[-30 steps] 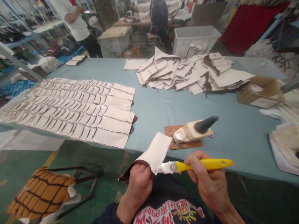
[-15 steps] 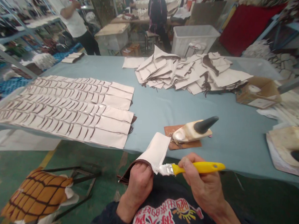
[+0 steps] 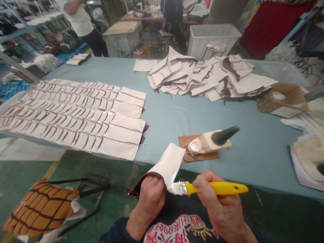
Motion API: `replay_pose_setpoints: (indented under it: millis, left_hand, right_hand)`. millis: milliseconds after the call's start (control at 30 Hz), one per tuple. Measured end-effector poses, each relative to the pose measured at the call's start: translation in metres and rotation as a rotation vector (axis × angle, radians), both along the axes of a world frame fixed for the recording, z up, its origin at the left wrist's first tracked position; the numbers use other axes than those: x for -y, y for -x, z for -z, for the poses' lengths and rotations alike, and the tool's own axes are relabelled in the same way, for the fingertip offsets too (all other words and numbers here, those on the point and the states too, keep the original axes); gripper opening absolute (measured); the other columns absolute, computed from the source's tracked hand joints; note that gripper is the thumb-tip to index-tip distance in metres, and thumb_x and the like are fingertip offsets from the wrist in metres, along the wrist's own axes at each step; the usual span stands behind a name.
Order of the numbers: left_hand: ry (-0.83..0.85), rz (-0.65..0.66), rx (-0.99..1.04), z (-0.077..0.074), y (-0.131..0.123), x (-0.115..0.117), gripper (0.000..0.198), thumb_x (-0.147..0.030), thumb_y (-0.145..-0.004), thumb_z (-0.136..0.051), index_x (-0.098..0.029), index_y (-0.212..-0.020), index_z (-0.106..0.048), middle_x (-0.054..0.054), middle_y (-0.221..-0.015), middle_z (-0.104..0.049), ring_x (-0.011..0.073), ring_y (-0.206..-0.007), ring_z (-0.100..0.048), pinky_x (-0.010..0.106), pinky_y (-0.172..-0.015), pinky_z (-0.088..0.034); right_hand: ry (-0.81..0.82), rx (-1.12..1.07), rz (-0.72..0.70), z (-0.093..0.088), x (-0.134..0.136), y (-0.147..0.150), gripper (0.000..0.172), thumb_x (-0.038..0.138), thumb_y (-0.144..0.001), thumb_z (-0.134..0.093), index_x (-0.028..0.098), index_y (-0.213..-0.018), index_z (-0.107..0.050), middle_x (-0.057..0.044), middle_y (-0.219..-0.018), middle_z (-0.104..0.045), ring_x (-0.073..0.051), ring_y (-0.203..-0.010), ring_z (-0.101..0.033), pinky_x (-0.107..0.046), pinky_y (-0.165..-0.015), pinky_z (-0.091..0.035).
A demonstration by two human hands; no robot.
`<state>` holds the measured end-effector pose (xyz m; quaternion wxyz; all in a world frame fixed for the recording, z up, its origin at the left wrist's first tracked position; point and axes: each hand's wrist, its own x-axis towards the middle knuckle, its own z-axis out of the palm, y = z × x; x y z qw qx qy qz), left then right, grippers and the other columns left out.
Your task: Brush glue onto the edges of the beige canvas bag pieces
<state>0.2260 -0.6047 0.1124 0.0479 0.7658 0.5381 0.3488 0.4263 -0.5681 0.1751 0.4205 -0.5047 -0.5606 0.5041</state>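
My left hand (image 3: pixel 151 194) is closed on a cream fabric piece (image 3: pixel 170 160) with a dark brown edge, held at the table's front edge. My right hand (image 3: pixel 220 204) grips a yellow-handled brush (image 3: pixel 228 188) between thumb and fingers. White paste coats the bristles, which touch the lower right edge of the piece. Just beyond my hands, a pale container with a black handle (image 3: pixel 209 142) rests on a brown board (image 3: pixel 191 158). Overlapping rows of cream pieces (image 3: pixel 120 139) cover the table's left side.
A loose heap of cream pieces (image 3: pixel 181 74) lies at the back of the blue table (image 3: pixel 164 116). At the right are a cardboard box (image 3: pixel 283 99) and another stained container (image 3: pixel 312 155). A cushioned stool (image 3: pixel 43 210) stands lower left. Two people are beyond the table.
The brush bristles have shifted slightly down along the edge of the piece, and my right hand has moved a little down and right. My left hand keeps its hold.
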Motion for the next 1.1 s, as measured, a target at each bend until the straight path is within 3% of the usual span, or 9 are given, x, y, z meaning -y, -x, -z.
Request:
replay_pose_setpoints:
  millis: [100, 267, 333, 467, 600, 700, 767, 933, 1100]
  left_hand:
    - [0.015, 0.000, 0.010, 0.001, -0.001, 0.000, 0.028, -0.002, -0.088, -0.044, -0.017, -0.090, -0.068, 0.011, -0.079, -0.073, 0.0253, -0.075, -0.069, 0.035, -0.070, -0.055]
    - [0.080, 0.023, 0.113, 0.002, -0.001, 0.000, 0.028, -0.004, -0.087, -0.045, -0.017, -0.093, -0.069, 0.012, -0.084, -0.074, 0.0259, -0.081, -0.070, 0.035, -0.072, -0.054]
    - [0.130, 0.027, 0.204, 0.001, -0.002, 0.000, 0.027, -0.006, -0.088, -0.046, -0.017, -0.094, -0.070, 0.012, -0.086, -0.074, 0.0252, -0.082, -0.069, 0.035, -0.074, -0.054]
    - [0.396, -0.107, 0.510, -0.008, -0.005, -0.004, 0.027, -0.014, -0.096, -0.048, -0.017, -0.080, -0.070, 0.005, -0.074, -0.068, 0.0176, -0.068, -0.062, 0.027, -0.065, -0.047]
    - [0.744, -0.186, 1.002, -0.023, -0.003, -0.013, 0.022, -0.031, -0.094, -0.061, -0.015, -0.099, -0.076, 0.005, -0.084, -0.074, 0.0188, -0.077, -0.065, 0.027, -0.072, -0.050]
    - [0.907, -0.130, 1.323, -0.033, 0.003, -0.019, 0.034, -0.039, -0.086, -0.074, -0.015, -0.110, -0.077, 0.006, -0.087, -0.077, 0.0199, -0.078, -0.068, 0.027, -0.073, -0.052]
    - [0.977, -0.096, 1.430, -0.038, 0.005, -0.022, 0.039, -0.040, -0.083, -0.079, -0.015, -0.112, -0.077, 0.007, -0.088, -0.078, 0.0203, -0.079, -0.070, 0.026, -0.072, -0.053]
    - [1.073, -0.045, 1.498, -0.047, 0.002, -0.023, 0.039, -0.039, -0.079, -0.084, -0.012, -0.107, -0.080, 0.008, -0.086, -0.080, 0.0198, -0.078, -0.073, 0.023, -0.070, -0.053]
    - [1.117, -0.025, 1.530, -0.051, -0.001, -0.021, 0.035, -0.034, -0.078, -0.082, -0.012, -0.104, -0.081, 0.009, -0.084, -0.080, 0.0181, -0.075, -0.072, 0.022, -0.069, -0.052]
  right_hand:
    - [-0.016, 0.011, 0.084, 0.000, -0.005, -0.001, 0.036, 0.046, -0.102, -0.057, 0.021, -0.078, -0.063, 0.004, -0.054, -0.048, -0.012, -0.045, -0.042, -0.023, -0.041, -0.033]
    - [-0.010, -0.038, -0.073, 0.002, 0.003, 0.004, 0.034, 0.042, -0.104, -0.056, 0.020, -0.079, -0.064, 0.006, -0.052, -0.042, -0.009, -0.042, -0.035, -0.022, -0.038, -0.025]
    - [0.001, -0.087, -0.046, 0.000, 0.004, 0.006, 0.034, 0.042, -0.104, -0.056, 0.020, -0.079, -0.064, 0.007, -0.051, -0.040, -0.009, -0.041, -0.033, -0.021, -0.037, -0.025]
    - [-0.035, -0.181, 0.171, -0.008, -0.012, 0.005, 0.034, 0.044, -0.102, -0.061, 0.020, -0.078, -0.064, 0.007, -0.048, -0.042, -0.008, -0.039, -0.038, -0.018, -0.038, -0.028]
    - [-0.143, -0.234, 0.261, -0.009, -0.031, 0.002, 0.035, 0.045, -0.100, -0.066, 0.020, -0.076, -0.065, 0.006, -0.049, -0.046, -0.006, -0.038, -0.041, -0.016, -0.038, -0.029]
    - [-0.181, -0.263, 0.178, -0.003, -0.034, 0.001, 0.032, 0.042, -0.102, -0.063, 0.021, -0.078, -0.066, 0.006, -0.049, -0.047, -0.007, -0.040, -0.042, -0.016, -0.040, -0.031]
    - [-0.193, -0.282, 0.087, 0.002, -0.033, 0.002, 0.029, 0.039, -0.104, -0.060, 0.021, -0.082, -0.066, 0.006, -0.050, -0.047, -0.008, -0.040, -0.042, -0.017, -0.040, -0.031]
    - [-0.277, -0.144, -0.071, 0.015, -0.039, 0.008, 0.024, 0.033, -0.105, -0.057, 0.022, -0.086, -0.067, 0.005, -0.056, -0.051, -0.011, -0.046, -0.044, -0.022, -0.044, -0.036]
    - [-0.429, -0.035, -0.102, 0.017, -0.050, 0.019, 0.017, 0.028, -0.102, -0.060, 0.022, -0.089, -0.069, 0.003, -0.064, -0.057, -0.012, -0.050, -0.048, -0.025, -0.048, -0.040]
